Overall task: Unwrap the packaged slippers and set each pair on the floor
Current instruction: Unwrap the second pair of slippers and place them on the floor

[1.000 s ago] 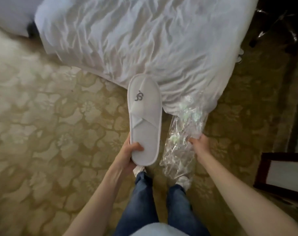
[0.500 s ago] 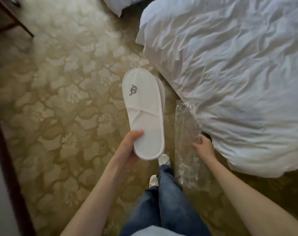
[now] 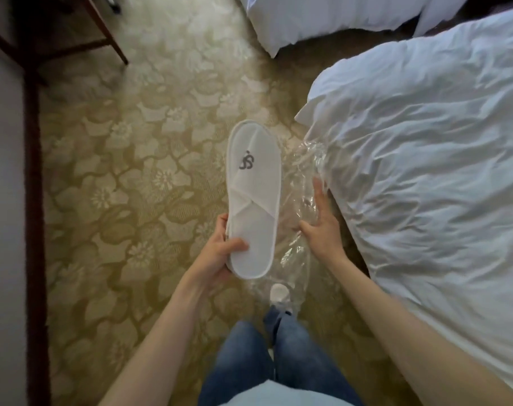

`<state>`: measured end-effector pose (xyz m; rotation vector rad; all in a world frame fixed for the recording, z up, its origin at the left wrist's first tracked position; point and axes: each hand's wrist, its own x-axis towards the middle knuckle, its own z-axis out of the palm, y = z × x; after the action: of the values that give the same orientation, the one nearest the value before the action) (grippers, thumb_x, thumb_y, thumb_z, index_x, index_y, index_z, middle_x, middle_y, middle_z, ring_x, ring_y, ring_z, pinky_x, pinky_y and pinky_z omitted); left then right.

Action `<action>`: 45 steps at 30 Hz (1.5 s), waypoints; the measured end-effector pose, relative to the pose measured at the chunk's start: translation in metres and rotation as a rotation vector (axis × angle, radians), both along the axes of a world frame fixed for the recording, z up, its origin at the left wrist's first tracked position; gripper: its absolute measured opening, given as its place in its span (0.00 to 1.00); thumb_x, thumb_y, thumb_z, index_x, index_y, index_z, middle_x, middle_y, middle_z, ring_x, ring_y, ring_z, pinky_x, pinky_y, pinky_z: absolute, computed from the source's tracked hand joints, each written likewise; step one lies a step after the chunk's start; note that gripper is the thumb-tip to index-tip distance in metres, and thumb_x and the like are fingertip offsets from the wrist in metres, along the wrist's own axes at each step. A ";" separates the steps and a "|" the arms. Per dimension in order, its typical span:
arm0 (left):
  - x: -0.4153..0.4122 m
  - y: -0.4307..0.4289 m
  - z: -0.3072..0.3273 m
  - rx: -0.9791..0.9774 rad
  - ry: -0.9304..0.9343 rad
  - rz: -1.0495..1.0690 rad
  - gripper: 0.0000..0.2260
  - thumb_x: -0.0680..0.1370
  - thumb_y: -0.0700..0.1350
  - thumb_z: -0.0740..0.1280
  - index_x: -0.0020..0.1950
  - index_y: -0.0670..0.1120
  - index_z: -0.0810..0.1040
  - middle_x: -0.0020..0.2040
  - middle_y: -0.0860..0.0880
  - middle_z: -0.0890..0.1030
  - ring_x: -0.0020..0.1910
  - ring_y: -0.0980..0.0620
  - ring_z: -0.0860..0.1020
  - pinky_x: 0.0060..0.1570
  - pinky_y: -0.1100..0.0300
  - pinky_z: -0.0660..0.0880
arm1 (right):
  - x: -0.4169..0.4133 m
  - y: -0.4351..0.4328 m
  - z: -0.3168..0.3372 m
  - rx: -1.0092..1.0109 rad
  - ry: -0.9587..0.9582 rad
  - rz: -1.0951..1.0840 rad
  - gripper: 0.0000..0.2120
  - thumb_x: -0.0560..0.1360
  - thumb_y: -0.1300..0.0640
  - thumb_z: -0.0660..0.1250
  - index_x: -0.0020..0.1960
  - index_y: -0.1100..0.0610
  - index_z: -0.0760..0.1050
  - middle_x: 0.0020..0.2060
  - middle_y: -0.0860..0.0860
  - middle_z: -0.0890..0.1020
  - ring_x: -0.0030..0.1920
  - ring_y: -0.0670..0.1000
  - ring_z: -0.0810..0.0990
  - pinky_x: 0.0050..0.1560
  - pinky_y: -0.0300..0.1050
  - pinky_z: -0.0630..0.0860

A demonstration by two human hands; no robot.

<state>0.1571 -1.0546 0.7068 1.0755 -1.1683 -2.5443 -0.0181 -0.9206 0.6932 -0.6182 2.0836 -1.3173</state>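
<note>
Beside the bed (image 3: 425, 171), above the carpet (image 3: 132, 186) | left hand (image 3: 217, 253) grips the stacked slippers (image 3: 254, 200) by the heel, thumb on top | right hand (image 3: 322, 230) fingers straight against the empty wrapper (image 3: 297, 250), seemingly carrying it | this pair unwrapped, not yet set down; further pairs out of view

Your white slippers (image 3: 254, 200), stacked, grey logo up, toes pointing away, heels gripped in your left hand (image 3: 217, 253), clear crumpled wrapper (image 3: 300, 177) just beside them, against your right hand (image 3: 322, 230).
</note>
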 end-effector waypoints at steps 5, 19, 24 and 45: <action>-0.027 -0.069 0.000 -0.040 -0.022 0.110 0.25 0.64 0.33 0.67 0.58 0.48 0.67 0.49 0.47 0.80 0.44 0.48 0.82 0.37 0.53 0.80 | -0.025 -0.092 0.021 0.013 -0.200 0.041 0.20 0.77 0.68 0.63 0.66 0.53 0.75 0.59 0.51 0.80 0.35 0.48 0.83 0.41 0.42 0.80; -0.106 -0.337 0.009 -0.109 0.055 -0.032 0.30 0.67 0.36 0.71 0.68 0.49 0.71 0.60 0.43 0.81 0.56 0.43 0.80 0.48 0.52 0.79 | -0.083 -0.378 0.022 -0.031 -0.510 -0.029 0.10 0.74 0.48 0.70 0.47 0.54 0.77 0.39 0.45 0.85 0.41 0.49 0.85 0.38 0.44 0.80; -0.160 -0.409 0.022 -0.144 0.063 -0.057 0.17 0.76 0.48 0.69 0.64 0.54 0.74 0.58 0.49 0.83 0.56 0.48 0.81 0.47 0.58 0.79 | -0.124 -0.450 0.025 -0.099 -0.560 -0.142 0.12 0.74 0.49 0.70 0.48 0.58 0.76 0.40 0.49 0.84 0.39 0.48 0.83 0.34 0.41 0.78; -0.544 -0.564 0.012 -0.100 -0.175 -0.110 0.09 0.82 0.41 0.60 0.58 0.45 0.79 0.45 0.49 0.86 0.42 0.53 0.84 0.36 0.61 0.79 | -0.447 -0.585 -0.009 -0.157 -0.570 -0.583 0.10 0.74 0.53 0.72 0.49 0.60 0.80 0.44 0.54 0.85 0.41 0.52 0.84 0.42 0.46 0.81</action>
<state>-0.3866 -1.6182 0.7183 1.2629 -1.4196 -2.4815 -0.4651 -1.5059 0.6842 0.3238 1.7342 -1.7292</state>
